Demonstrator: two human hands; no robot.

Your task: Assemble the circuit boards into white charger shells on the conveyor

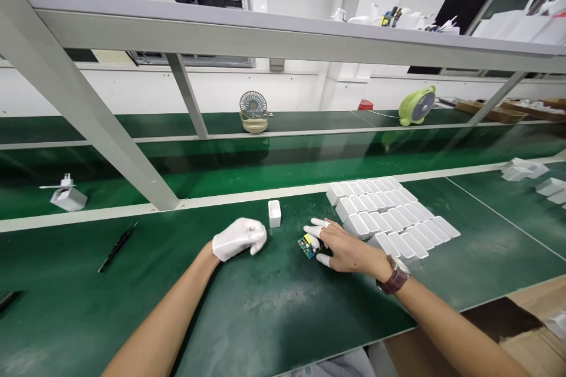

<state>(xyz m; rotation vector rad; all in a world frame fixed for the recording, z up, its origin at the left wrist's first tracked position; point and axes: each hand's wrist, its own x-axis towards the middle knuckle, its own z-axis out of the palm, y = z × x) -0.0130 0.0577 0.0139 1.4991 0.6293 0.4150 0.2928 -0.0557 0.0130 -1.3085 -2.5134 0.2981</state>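
Note:
My left hand (239, 239), in a white glove, rests on the green table with its fingers curled in; no object shows in it. Just past its fingertips, and apart from them, a small white open-topped plastic case (275, 213) stands by itself. White finger covers are on several fingertips of my right hand (342, 245). Its thumb and fingers close around a small circuit board (306, 245) with a yellow component, held low over the table. The palm side of that hand and part of the board are hidden. Rows of similar white cases (393, 217) lie beside the right hand.
A black pen-like tool (117, 247) lies at left, near a white plug adapter (68, 194) beyond the ledge. A slanted grey frame post (110, 135) and an overhead shelf (283, 35) border the workspace. Two small fans, one beige (253, 111) and one green (416, 105), stand behind.

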